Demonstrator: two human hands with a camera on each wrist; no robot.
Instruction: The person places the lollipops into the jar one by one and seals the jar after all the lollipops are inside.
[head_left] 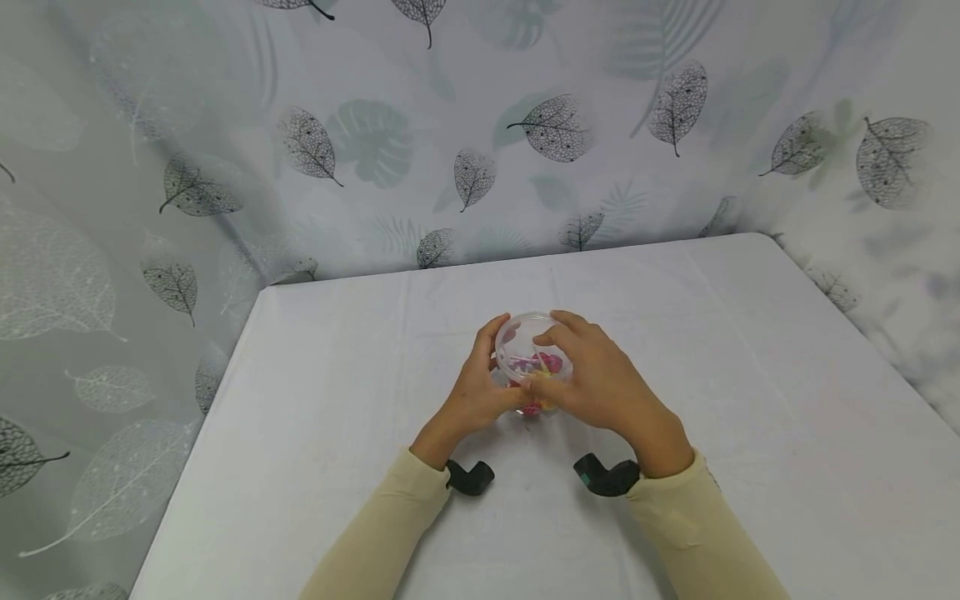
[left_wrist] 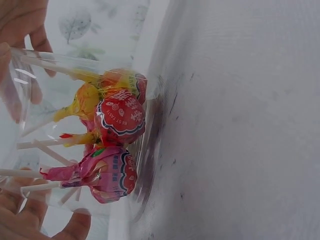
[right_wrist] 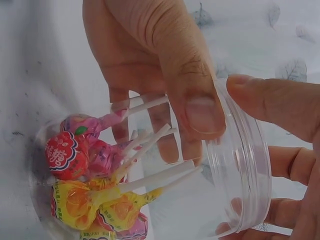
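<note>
1. Two hands on one clear plastic jar [head_left: 527, 354] at mid-table [head_left: 750, 400]; wrapped lollipops [right_wrist: 87, 185] lie heads-down at its bottom, sticks toward the mouth.
2. Progress, my judgement: lid [right_wrist: 245, 165] sits at the rim, whether seated I cannot tell.
3. My left hand [head_left: 476, 387] curls round the jar wall, steadying.
4. My right hand [head_left: 592, 375] pinches the lid, thumb and fingertips on its edge

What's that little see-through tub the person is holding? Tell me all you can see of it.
The tub is a small round container of clear plastic with a ribbed rim. It stands on the white table, holding wrapped lollipops in red, pink and yellow, heads down, white sticks pointing up. The left hand grips its side; the right hand holds its rim, thumb and fingers curled round it.
</note>
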